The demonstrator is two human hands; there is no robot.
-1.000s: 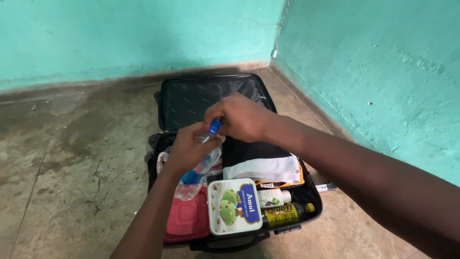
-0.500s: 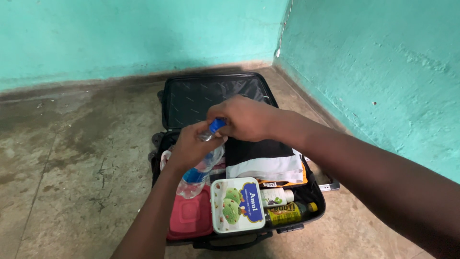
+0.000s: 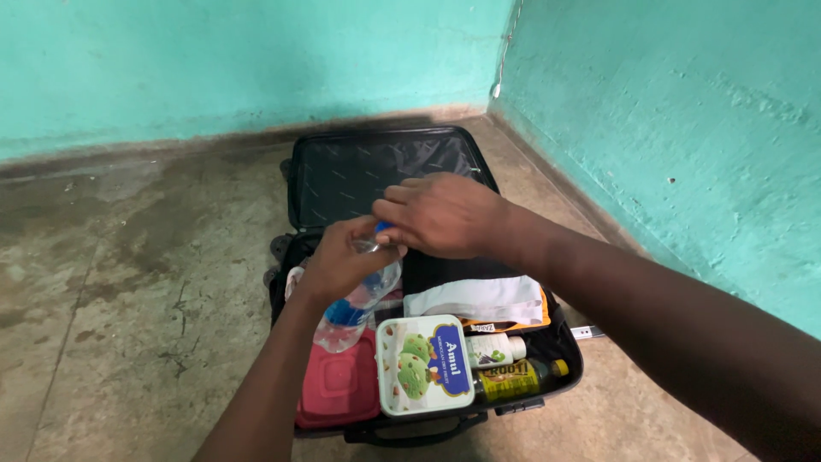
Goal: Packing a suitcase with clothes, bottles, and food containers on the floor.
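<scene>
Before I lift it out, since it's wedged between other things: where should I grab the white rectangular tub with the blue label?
Take the white tub from above, by its two long sides, fingers spanning the narrow width. It lies flat, lid up, between the pink lunch box and small bottles; its lower short end is likely freest.

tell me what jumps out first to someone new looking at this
Both hands meet over an open black suitcase on the concrete floor in a corner of turquoise walls. The left hand grips a clear water bottle by the neck while the right hand covers its blue cap. Nearer the camera, a white ice-cream tub lies beside a red lunchbox in the case.
</scene>
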